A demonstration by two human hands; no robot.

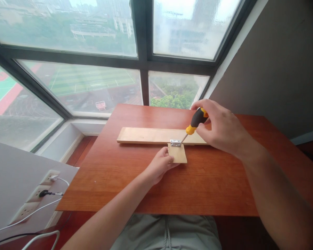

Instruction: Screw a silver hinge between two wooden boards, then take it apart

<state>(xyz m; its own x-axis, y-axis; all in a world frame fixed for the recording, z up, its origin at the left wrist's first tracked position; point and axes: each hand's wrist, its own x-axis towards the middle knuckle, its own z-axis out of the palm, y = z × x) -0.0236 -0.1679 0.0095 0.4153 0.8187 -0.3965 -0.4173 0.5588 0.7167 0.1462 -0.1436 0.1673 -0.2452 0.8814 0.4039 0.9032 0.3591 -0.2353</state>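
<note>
My right hand (pixel 221 130) is closed around the black and yellow handle of a screwdriver (pixel 197 119). Its shaft slants down to the left, and the tip is at the right end of a small silver hinge (pixel 175 142). That hinge lies where a long pale wooden board (pixel 143 134) meets a small square wooden piece (pixel 178 155). With fingers beneath and thumb on top, my left hand (pixel 162 163) grips the small piece by its left side. Whether the tip sits in a screw is too small to tell.
The long board lies across a reddish-brown wooden table (pixel 106 180). Window frames (pixel 143 62) rise behind the table's far edge. Wall sockets (pixel 39 194) with plugged-in cables (pixel 28 213) are at the lower left. A grey wall (pixel 271 76) stands on the right.
</note>
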